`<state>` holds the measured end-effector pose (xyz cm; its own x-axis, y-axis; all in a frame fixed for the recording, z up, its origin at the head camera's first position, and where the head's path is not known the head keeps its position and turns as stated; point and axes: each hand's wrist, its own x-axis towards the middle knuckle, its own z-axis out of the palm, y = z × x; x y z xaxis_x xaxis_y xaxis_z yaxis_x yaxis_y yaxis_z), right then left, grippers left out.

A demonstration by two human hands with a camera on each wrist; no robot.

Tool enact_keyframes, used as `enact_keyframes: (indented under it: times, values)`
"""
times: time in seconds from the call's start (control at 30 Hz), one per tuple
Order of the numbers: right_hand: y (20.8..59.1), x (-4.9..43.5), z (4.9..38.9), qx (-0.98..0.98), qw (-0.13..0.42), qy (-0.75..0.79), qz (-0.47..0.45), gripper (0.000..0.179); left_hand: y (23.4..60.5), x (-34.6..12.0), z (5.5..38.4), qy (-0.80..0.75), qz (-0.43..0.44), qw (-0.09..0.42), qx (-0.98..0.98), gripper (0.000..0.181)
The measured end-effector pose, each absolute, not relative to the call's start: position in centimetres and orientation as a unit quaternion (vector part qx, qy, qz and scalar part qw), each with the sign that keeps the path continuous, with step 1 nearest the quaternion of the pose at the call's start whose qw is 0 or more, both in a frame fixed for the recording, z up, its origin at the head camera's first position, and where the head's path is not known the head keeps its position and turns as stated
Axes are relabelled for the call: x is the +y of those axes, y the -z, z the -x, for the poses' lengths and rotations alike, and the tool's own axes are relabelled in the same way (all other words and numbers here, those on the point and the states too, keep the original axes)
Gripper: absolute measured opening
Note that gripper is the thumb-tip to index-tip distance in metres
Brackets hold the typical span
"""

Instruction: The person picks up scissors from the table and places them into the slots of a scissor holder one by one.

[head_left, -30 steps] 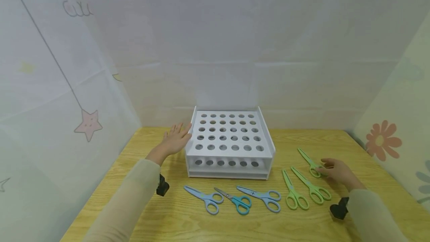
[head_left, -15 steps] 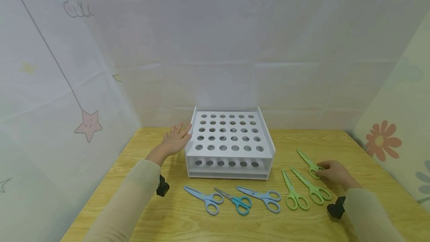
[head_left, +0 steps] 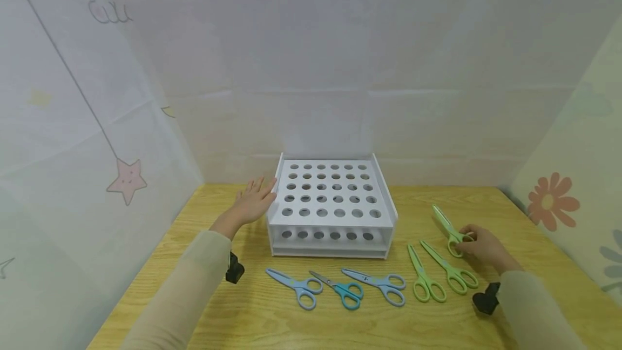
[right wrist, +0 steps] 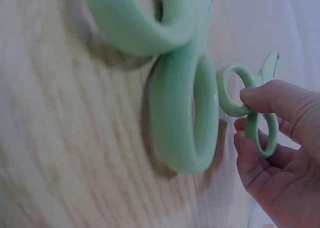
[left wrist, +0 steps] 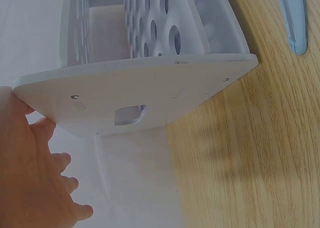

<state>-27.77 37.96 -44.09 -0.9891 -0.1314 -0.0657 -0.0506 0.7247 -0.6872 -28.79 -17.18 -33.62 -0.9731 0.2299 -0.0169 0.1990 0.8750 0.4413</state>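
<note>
My right hand (head_left: 482, 244) pinches the handle loops of the farthest green scissors (head_left: 446, 229), whose blades point away toward the back. In the right wrist view thumb and fingers close on those green scissors (right wrist: 248, 106). My left hand (head_left: 250, 203) rests at the left side wall of a white rack (head_left: 330, 205) with rows of round holes, its fingers straight. The left wrist view shows the left hand's fingertips right at the edge of the rack's side panel (left wrist: 165, 83). Two more pairs of green scissors (head_left: 424, 277) lie left of my right hand.
Along the front lie light blue scissors (head_left: 295, 287), teal scissors (head_left: 340, 289) and another light blue pair (head_left: 379, 284) on the wooden table (head_left: 301, 328). A pale cloth backdrop (head_left: 330, 69) stands behind and at both sides.
The fingers of my right hand have closed on the far green scissors, and their blades have shifted and lifted slightly. My left hand stays at the rack.
</note>
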Motion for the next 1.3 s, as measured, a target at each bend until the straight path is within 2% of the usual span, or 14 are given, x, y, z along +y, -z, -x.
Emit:
enact_keyframes:
  times: [0.2, 0.47, 0.97, 1.3]
  values:
    - [43.8, 37.5, 27.5, 0.911, 0.047, 0.406, 0.05, 0.042, 33.5, -17.2, 28.8, -0.22, -0.111, 0.035, 0.968, 0.054]
    - [43.4, 37.0, 26.8, 0.889, 0.048, 0.453, 0.043, 0.054, 33.6, -17.3, 28.9, -0.218, -0.114, 0.034, 0.969, 0.054]
    - [41.8, 37.3, 27.7, 0.88, -0.035, 0.468, 0.066, 0.058, 33.6, -17.4, 28.7, -0.212, -0.114, 0.031, 0.97, 0.055]
    - [39.8, 36.1, 28.2, 0.877, -0.059, 0.469, 0.087, 0.062, 33.6, -17.4, 28.9, -0.199, -0.112, 0.037, 0.973, 0.055]
